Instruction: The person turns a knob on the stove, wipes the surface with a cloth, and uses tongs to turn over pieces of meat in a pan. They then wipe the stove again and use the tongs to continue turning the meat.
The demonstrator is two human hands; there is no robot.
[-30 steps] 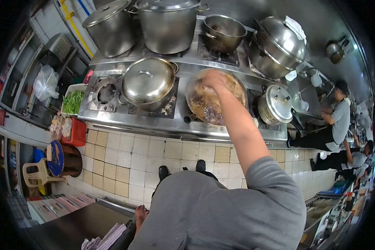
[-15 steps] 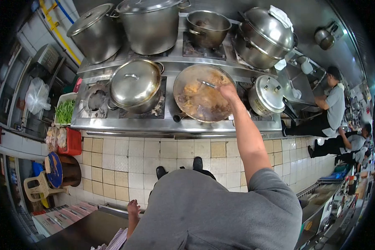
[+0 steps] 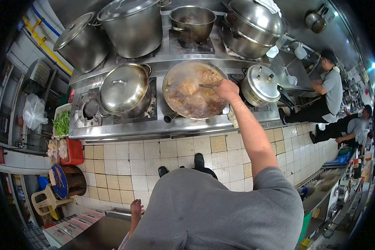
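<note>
My right hand is closed around a metal cooking utensil over a wide wok. The utensil points left, and steam and food hide its far end, so its exact kind does not show. In the wok, brown liquid bubbles around orange-brown chunks of food. A dark handle sticks out at the wok's lower left. Low at my left side is my left hand, its fingers loosely bent and apart with nothing seen in them. A bit of striped cloth shows beside that forearm.
A lidded pot stands left of the wok, and a pressure cooker right. Large stockpots, an open pot and a domed steamer line the back. Leafy greens sit far left. Co-workers stand at right.
The view has shifted, so the stove sits further left. My right hand has moved to the wok's right edge, drawing the utensil nearer me. My left hand stays low.
</note>
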